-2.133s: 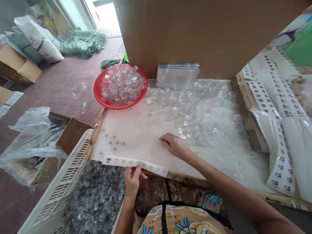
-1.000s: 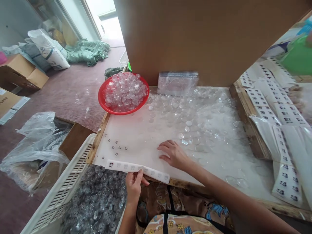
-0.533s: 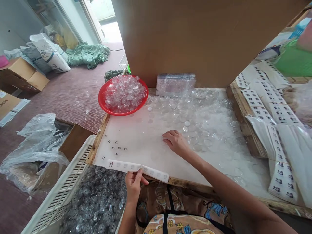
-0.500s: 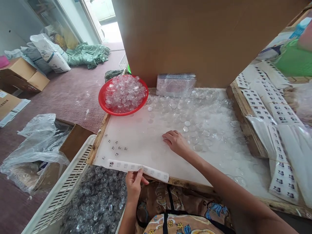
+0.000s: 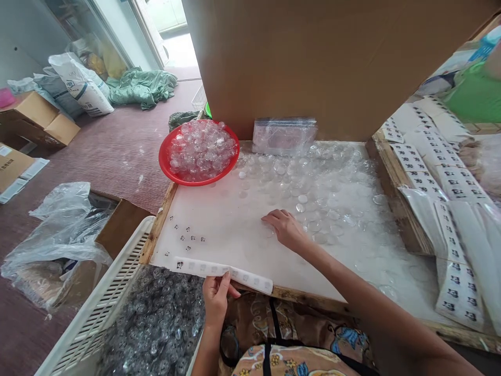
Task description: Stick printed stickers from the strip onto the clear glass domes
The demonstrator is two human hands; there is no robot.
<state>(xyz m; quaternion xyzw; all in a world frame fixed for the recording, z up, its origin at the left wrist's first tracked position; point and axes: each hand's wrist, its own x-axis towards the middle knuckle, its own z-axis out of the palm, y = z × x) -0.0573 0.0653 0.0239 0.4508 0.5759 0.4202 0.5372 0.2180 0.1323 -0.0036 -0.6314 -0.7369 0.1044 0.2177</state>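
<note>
My left hand (image 5: 219,292) pinches a white sticker strip (image 5: 250,282) at the near edge of the white tabletop (image 5: 230,224); one dark panda print shows at the strip's left end. Over the middle of the tabletop is my right hand (image 5: 285,227), its fingers bent and drawn together; whether anything tiny is between the fingertips cannot be made out. Clear round discs (image 5: 317,203) spread across the back and right of the surface. Several small panda stickers (image 5: 188,239) lie loose at the left. A red bowl (image 5: 199,183) full of clear pieces stands at the back left corner.
Below the left edge, a white basket (image 5: 97,292) holds many clear pieces with dark prints. A tall cardboard sheet (image 5: 305,62) rises behind the table, with plastic bags (image 5: 284,137) before it. Sticker strips (image 5: 456,245) lie beyond the wooden rail (image 5: 407,209) at the right.
</note>
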